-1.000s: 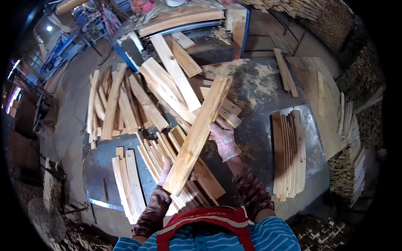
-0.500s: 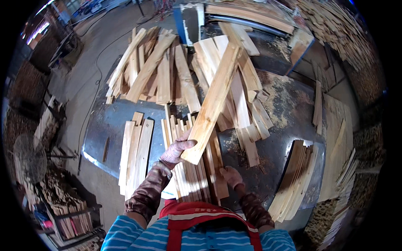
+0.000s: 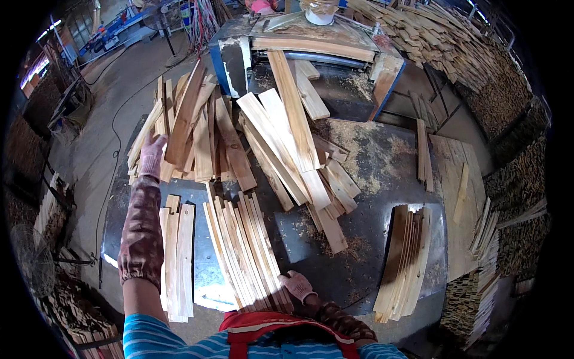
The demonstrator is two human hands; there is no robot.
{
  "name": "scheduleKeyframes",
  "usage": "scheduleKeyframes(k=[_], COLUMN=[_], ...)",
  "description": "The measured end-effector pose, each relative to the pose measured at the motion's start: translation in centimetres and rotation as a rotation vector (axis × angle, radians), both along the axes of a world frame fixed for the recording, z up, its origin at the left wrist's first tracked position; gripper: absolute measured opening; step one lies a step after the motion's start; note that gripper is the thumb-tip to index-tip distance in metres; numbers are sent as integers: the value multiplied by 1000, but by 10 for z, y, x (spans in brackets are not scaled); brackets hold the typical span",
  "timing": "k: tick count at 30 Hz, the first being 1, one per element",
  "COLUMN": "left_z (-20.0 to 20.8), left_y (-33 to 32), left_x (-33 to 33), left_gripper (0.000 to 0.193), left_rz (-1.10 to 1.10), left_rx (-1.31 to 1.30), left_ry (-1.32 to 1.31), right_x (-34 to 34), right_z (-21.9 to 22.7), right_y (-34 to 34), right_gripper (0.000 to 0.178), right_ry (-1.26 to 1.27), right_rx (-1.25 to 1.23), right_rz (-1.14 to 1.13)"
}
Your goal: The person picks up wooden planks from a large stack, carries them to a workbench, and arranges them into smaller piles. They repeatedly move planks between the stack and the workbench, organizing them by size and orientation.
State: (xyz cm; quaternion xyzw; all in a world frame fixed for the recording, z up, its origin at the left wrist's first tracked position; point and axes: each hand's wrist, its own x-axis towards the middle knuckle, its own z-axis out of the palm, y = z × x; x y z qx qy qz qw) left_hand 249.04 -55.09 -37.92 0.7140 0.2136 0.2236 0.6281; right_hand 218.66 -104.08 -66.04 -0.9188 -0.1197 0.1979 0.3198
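My left hand (image 3: 153, 157), in a pinkish glove, reaches to a heap of planks on the left. Its fingers stretch out beside the edge of a brownish plank (image 3: 185, 119) lying slanted on top; it does not appear to grip it. Low in front of me, my gloved right hand (image 3: 298, 286) has its fingers curled in, with nothing visible in them. It is close to the right side of a row of narrow boards (image 3: 242, 251) standing on edge; whether it touches them is unclear.
More planks (image 3: 281, 143) lie crossed in the middle of the dark metal table (image 3: 376, 173). Small stacks of boards stand left (image 3: 179, 257) and right (image 3: 406, 263). A machine (image 3: 311, 45) with a roller and sawdust is beyond. Large wood piles (image 3: 430, 42) line the right.
My left hand has carried a plank from above the middle to the left heap, where one now lies on top. My right hand stays beside the board row. The view has shifted, showing more of the machine.
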Motion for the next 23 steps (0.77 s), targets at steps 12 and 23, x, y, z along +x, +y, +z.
scheduleKeyframes(k=[12,23], left_z=[-149,-163], left_y=[-229,-305], left_x=[-18,-22], left_gripper=[68,98], left_rz=[-753,-736], left_rx=[-505,-735], left_ry=[434,377], right_x=[310,306], right_z=[128,147], right_y=[11,-19], right_gripper=[90,72], right_ry=[-749,39], right_rx=[-313,-430], right_rz=[-424,-132])
